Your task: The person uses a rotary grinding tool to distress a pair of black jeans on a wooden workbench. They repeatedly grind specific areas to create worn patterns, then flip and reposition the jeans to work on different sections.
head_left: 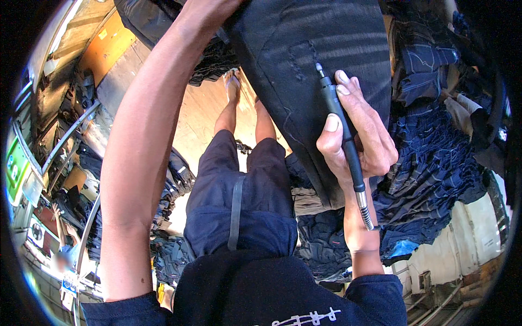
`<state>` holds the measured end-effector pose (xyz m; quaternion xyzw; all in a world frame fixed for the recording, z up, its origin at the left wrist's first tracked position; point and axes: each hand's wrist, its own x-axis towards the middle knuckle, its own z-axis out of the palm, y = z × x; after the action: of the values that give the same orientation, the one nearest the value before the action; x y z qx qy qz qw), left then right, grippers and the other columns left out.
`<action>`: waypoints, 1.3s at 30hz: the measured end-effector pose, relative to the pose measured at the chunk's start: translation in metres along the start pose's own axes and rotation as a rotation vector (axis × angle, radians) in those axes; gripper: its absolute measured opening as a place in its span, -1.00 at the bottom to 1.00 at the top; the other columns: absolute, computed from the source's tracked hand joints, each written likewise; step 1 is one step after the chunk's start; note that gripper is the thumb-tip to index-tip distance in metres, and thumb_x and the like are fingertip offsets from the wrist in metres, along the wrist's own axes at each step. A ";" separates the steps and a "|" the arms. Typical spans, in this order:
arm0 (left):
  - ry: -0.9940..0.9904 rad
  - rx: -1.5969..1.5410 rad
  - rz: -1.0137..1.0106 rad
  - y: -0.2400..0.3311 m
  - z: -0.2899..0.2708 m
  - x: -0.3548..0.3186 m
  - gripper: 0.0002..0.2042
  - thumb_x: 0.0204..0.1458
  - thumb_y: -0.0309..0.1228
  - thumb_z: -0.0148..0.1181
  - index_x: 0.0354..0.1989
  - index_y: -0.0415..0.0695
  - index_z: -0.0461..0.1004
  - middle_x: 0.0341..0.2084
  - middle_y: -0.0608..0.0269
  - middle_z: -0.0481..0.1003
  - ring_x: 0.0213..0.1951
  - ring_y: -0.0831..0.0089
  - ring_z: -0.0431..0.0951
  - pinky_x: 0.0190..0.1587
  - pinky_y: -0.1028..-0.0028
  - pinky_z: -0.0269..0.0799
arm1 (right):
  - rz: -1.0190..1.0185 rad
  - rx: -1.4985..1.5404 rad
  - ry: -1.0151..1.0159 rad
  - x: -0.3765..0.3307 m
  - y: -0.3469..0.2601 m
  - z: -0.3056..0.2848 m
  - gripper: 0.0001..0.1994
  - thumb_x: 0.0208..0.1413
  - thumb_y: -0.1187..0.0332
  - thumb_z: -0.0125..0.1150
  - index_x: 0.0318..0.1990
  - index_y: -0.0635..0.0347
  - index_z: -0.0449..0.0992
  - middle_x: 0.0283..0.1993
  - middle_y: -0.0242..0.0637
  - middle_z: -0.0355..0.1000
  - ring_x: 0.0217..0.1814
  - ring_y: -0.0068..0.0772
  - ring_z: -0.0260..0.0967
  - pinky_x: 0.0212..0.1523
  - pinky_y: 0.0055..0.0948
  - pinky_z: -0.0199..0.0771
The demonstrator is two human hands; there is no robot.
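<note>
My right hand grips a slim black rotary tool handpiece like a pen, with its tip touching a dark denim garment stretched over a form in front of me. A coiled metal shaft runs down from the tool past my wrist. My left hand reaches up to the top edge of the same garment and holds it there; the fingers are mostly hidden behind the cloth. Faded stripes and a stitched patch mark the denim near the tool tip.
A heap of dark blue jeans lies to the right. More dark garments are piled at the left beside metal rails. Below me are my own legs and the wooden floor. Another person is at the far left.
</note>
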<state>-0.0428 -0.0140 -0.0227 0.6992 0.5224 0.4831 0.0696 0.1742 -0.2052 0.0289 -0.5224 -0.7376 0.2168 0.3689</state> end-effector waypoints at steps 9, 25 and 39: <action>-0.008 -0.007 0.016 0.001 -0.002 0.002 -0.66 -0.05 -0.15 0.62 -0.37 -0.14 0.61 -0.14 0.13 0.60 0.06 0.13 0.52 0.19 0.18 0.40 | -0.004 0.038 -0.024 -0.011 -0.001 -0.008 -0.67 0.22 0.35 0.33 0.02 0.44 0.69 0.01 0.19 0.69 0.18 0.14 0.67 0.30 -0.02 0.64; -0.016 -0.012 -0.025 0.004 -0.004 0.003 -0.66 -0.07 -0.16 0.62 -0.38 -0.13 0.60 -0.18 0.16 0.57 0.04 0.15 0.52 0.19 0.19 0.40 | -0.005 0.005 -0.009 -0.004 -0.003 -0.008 -0.68 0.17 0.41 0.32 0.00 0.48 0.69 -0.01 0.17 0.70 0.14 0.12 0.69 0.29 -0.03 0.66; -0.025 -0.040 -0.062 0.006 -0.004 0.003 -0.67 -0.06 -0.18 0.61 -0.38 -0.14 0.61 -0.20 0.13 0.56 0.03 0.12 0.52 0.17 0.19 0.40 | -0.075 0.036 -0.005 0.003 0.002 0.001 -0.68 0.06 0.45 0.35 -0.05 0.45 0.71 -0.06 0.12 0.71 0.09 0.08 0.71 0.24 -0.03 0.70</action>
<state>-0.0419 -0.0154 -0.0153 0.6873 0.5330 0.4822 0.1050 0.1743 -0.2020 0.0282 -0.4874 -0.7534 0.2173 0.3842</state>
